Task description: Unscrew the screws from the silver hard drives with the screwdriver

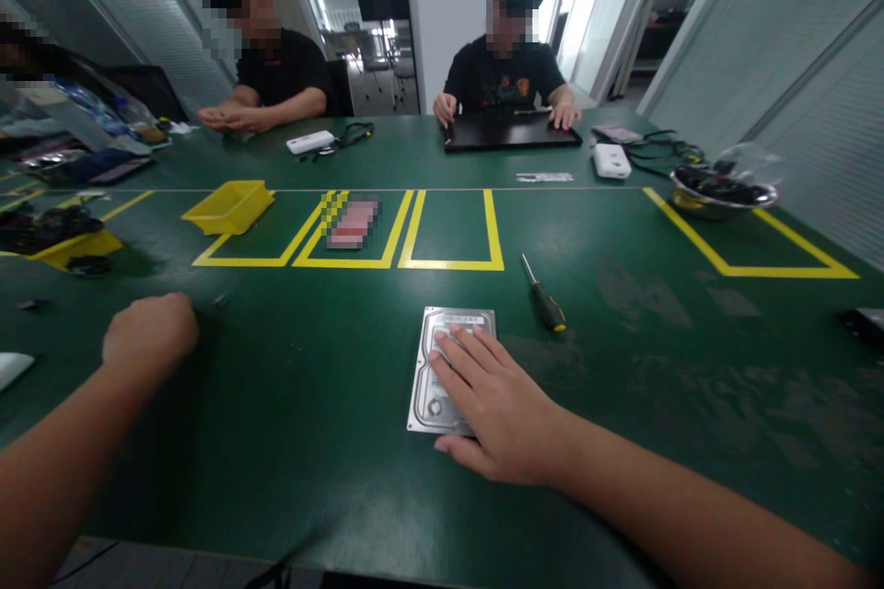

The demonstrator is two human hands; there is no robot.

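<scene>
A silver hard disk drive point(434, 391) lies flat on the green table point(296, 479) in front of me. My right hand point(494, 400) rests on top of it, fingers stretched out over its lid and the thumb by its near edge. Just beyond the drive, to the right, lies a screwdriver point(551, 308) with a black and yellow handle, its tip pointing away. Over at the left my left hand point(152, 331) is closed in a fist low over the table; what is inside, if anything, is hidden. A tiny dark piece point(220, 301) lies beside that fist.
A yellow bin point(231, 207) stands beyond my left hand, near yellow-taped outlines; a pink card-like item point(354, 225) lies in one. At far left is a yellow tray point(75, 248) of dark parts, at right a metal bowl point(725, 201). Across sit people, one with a black panel point(511, 132).
</scene>
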